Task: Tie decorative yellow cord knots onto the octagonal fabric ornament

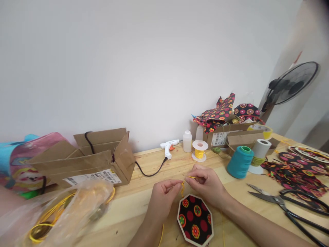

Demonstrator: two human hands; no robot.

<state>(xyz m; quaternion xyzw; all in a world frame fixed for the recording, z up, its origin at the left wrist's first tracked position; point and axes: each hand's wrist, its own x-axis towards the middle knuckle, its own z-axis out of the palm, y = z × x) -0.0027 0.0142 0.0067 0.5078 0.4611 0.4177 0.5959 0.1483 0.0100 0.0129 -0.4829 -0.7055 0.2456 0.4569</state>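
Observation:
My left hand (163,197) and my right hand (205,183) meet over the wooden table (138,202), each pinching a thin yellow cord (183,187) that loops between the fingertips. Just below the hands lies an octagonal piece (195,219) covered in black fabric with red and yellow circles. More yellow cord trails down past my left wrist. A small white spool of yellow cord (199,150) stands just beyond the hands.
An open cardboard box (89,157) and a plastic bag holding yellow cord (69,209) sit at left. A white glue gun (168,146), a glue bottle (187,140), a teal thread cone (240,162), black scissors (282,202), patterned fabric pieces (300,171) and a fan (290,84) are at right.

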